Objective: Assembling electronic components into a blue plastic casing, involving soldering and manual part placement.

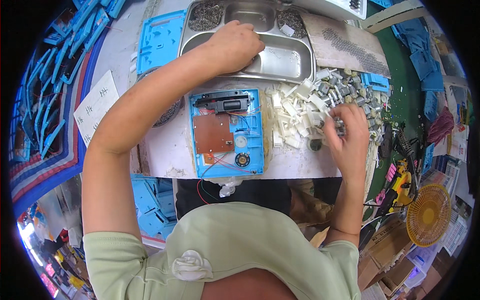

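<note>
blue case (256, 131) lies open at the near middle, its brown board (212, 135) and speaker (242, 159) already in — no cover on yet, and many white parts (296, 112) loose at right. the left hand (236, 47) curls over the far tray (290, 56), grip hidden; the right hand (351, 132) — thumb and fingers narrowly apart — is at the pile, hold unclear.
</note>
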{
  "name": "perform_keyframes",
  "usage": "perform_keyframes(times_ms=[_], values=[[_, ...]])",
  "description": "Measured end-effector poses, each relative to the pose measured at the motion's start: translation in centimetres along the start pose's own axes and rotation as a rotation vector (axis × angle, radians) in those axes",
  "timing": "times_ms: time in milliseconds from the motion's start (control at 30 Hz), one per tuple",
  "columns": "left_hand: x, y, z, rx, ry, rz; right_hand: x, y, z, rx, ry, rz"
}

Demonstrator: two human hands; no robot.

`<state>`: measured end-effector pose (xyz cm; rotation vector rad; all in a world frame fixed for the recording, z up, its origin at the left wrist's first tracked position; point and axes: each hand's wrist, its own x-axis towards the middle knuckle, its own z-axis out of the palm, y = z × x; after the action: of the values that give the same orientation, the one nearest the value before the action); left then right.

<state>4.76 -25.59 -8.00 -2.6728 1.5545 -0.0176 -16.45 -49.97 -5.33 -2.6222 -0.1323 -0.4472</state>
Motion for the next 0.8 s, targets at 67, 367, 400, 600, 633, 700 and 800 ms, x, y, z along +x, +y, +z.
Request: perform_keyframes(times_ms=[67,367,400,600,633,700,800], values=[[0.8,-0.4,0.9,-0.038,0.069,0.081,-0.5,0.2,0.0,0.054,0.014,0.019],[-5.4,0.9,-0.3,-0.921,0.400,-0.163,-3.4,-0.5,-0.7,0.838,0.122,0.372],[-8.0,1.7,-0.5,-1.208,0.357,-0.257,-3.7,-1.2,-0.8,0.887,0.109,0.367],[-17.9,13.0,-4.0,-2.096,0.112,-0.753,-3.9,-7.4,2.5,0.850,-0.088,-0.013],[-18.4,14.3,-3.5,-2.209,0.107,-0.783,-3.7,-8.1,3.0,0.849,-0.071,-0.067],[-18.8,15.7,-2.6,-2.306,0.184,-0.807,-3.4,-9.0,3.4,0.845,-0.066,-0.131],[-19.4,16.6,-2.1,-2.408,0.258,-0.786,-3.5,-9.5,3.5,0.781,-0.095,-0.173]])
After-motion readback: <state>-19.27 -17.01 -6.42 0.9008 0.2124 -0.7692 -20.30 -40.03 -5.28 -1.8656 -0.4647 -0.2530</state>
